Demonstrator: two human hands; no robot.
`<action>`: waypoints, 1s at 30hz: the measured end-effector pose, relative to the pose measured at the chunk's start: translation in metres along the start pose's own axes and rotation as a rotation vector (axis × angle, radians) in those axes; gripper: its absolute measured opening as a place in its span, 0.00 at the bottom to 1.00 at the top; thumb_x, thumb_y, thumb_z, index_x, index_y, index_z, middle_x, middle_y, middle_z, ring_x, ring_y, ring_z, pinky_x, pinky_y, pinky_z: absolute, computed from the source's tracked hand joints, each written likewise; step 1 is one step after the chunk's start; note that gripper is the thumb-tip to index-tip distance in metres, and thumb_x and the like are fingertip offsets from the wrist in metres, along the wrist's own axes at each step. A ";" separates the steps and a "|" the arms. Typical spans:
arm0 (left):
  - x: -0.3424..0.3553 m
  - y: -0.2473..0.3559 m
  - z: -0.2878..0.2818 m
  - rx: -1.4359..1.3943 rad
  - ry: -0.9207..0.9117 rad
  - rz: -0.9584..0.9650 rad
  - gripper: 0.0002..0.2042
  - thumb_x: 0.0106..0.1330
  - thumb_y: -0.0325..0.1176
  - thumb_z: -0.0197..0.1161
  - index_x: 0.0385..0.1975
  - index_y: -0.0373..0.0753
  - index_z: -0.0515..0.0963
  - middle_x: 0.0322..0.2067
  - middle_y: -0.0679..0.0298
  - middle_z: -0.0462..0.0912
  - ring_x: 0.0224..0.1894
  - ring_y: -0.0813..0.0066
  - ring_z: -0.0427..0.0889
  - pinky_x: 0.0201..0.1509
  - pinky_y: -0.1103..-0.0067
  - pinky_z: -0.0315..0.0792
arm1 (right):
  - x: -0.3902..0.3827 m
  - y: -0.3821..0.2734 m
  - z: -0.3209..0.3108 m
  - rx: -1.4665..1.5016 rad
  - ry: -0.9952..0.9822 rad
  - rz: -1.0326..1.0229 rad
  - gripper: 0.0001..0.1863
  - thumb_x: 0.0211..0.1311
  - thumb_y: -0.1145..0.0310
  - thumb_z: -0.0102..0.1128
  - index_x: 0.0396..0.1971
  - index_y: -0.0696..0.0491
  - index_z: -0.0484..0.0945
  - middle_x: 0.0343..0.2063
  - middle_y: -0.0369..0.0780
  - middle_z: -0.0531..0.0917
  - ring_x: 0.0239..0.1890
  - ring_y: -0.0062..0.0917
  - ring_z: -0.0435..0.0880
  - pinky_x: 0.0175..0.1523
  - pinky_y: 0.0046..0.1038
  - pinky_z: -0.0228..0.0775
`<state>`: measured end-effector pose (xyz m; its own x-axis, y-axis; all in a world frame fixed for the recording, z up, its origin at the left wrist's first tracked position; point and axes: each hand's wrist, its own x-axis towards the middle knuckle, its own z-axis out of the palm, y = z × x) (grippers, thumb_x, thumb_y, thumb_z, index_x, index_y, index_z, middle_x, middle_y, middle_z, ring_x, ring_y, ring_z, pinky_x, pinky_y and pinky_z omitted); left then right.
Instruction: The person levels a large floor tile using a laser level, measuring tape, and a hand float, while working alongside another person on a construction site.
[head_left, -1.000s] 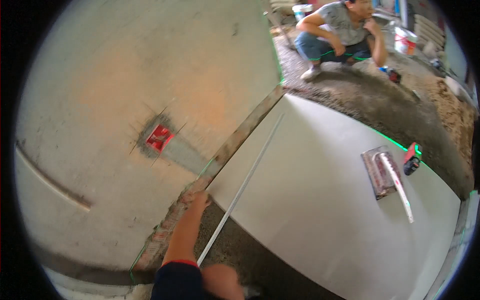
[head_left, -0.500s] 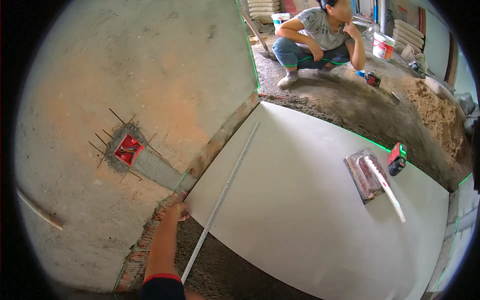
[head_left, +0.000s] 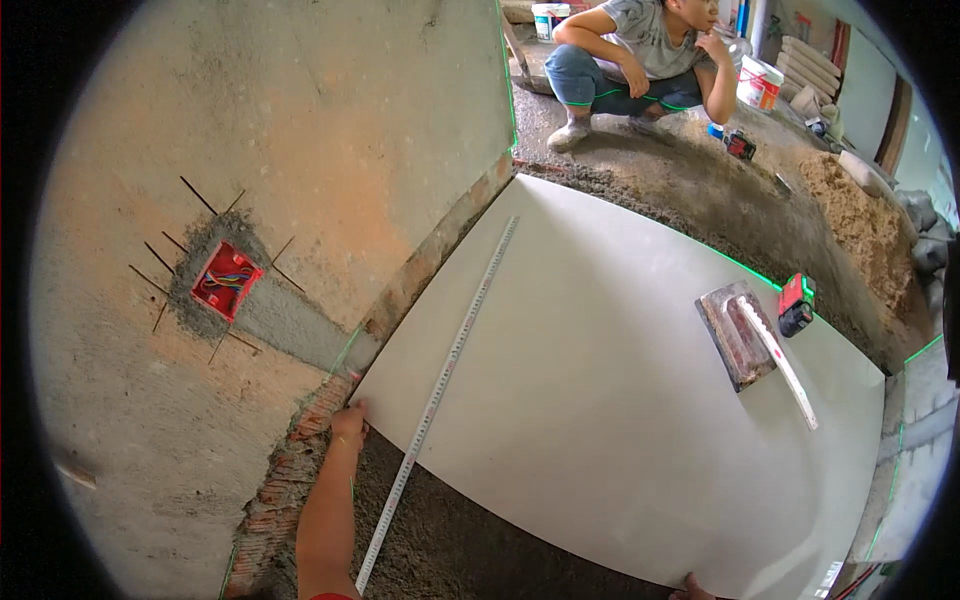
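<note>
Head view: left hand (head_left: pixel 349 422) with fingers together pressing the near corner of the large white tile (head_left: pixel 620 400), already bedded on mortar (head_left: pixel 440 540), long ruler (head_left: pixel 440 385) lying across; right hand (head_left: pixel 688 588) barely visible at the tile edge, finger state untellable.

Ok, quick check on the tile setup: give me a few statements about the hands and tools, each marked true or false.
1. The left hand touches the large white tile at its corner by the wall. True.
2. The long metal ruler leans upright against the wall. False: it lies flat along the tile's edge.
3. A trowel rests on the tile. True.
4. The red wall box is covered with a plate. False: it is open, wires showing.
</note>
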<state>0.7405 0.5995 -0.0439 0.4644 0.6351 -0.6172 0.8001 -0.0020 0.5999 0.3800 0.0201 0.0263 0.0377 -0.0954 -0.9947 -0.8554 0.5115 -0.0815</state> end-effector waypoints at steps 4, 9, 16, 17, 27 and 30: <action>0.021 -0.015 -0.002 -0.110 0.004 0.024 0.17 0.68 0.41 0.56 0.20 0.36 0.71 0.11 0.66 0.62 0.10 0.76 0.57 0.14 0.74 0.50 | 0.011 0.004 0.002 0.041 0.028 -0.011 0.27 0.60 0.37 0.49 0.15 0.45 0.72 0.08 0.28 0.68 0.06 0.14 0.60 0.09 0.17 0.49; 0.020 -0.019 -0.002 -0.259 -0.021 -0.073 0.17 0.70 0.40 0.52 0.19 0.39 0.70 0.10 0.69 0.57 0.11 0.77 0.51 0.15 0.73 0.46 | 0.027 0.014 -0.004 -0.032 0.117 -0.131 0.26 0.60 0.37 0.49 0.15 0.43 0.71 0.07 0.28 0.67 0.07 0.14 0.60 0.09 0.17 0.48; 0.026 -0.023 -0.004 -0.111 -0.004 -0.049 0.18 0.71 0.41 0.50 0.19 0.40 0.70 0.11 0.68 0.59 0.11 0.75 0.50 0.16 0.72 0.44 | 0.063 0.037 -0.034 0.084 0.216 -0.326 0.27 0.61 0.39 0.51 0.09 0.42 0.66 0.06 0.28 0.63 0.06 0.15 0.58 0.09 0.19 0.44; 0.025 -0.023 -0.004 -0.108 -0.007 -0.051 0.18 0.71 0.41 0.50 0.19 0.40 0.70 0.11 0.68 0.59 0.11 0.75 0.50 0.16 0.72 0.44 | 0.064 0.039 -0.038 0.073 0.302 -0.384 0.27 0.61 0.40 0.51 0.09 0.42 0.65 0.06 0.29 0.63 0.06 0.16 0.57 0.10 0.20 0.45; 0.027 -0.026 -0.001 -0.356 0.043 -0.048 0.17 0.69 0.42 0.52 0.19 0.42 0.67 0.12 0.68 0.58 0.13 0.76 0.51 0.17 0.73 0.45 | 0.051 0.043 -0.014 0.149 0.447 -0.411 0.24 0.55 0.42 0.61 0.15 0.47 0.70 0.07 0.29 0.60 0.07 0.16 0.55 0.12 0.21 0.45; 0.035 -0.022 -0.006 -0.307 0.023 -0.073 0.18 0.70 0.41 0.52 0.17 0.43 0.66 0.11 0.69 0.55 0.12 0.77 0.49 0.17 0.71 0.45 | 0.055 0.044 -0.018 0.106 0.465 -0.304 0.23 0.55 0.43 0.63 0.20 0.50 0.74 0.08 0.30 0.62 0.07 0.16 0.55 0.12 0.23 0.46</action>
<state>0.7370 0.6262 -0.0757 0.3983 0.6419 -0.6552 0.6773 0.2758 0.6820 0.3349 0.0217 -0.0311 0.0216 -0.6059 -0.7952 -0.7843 0.4830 -0.3893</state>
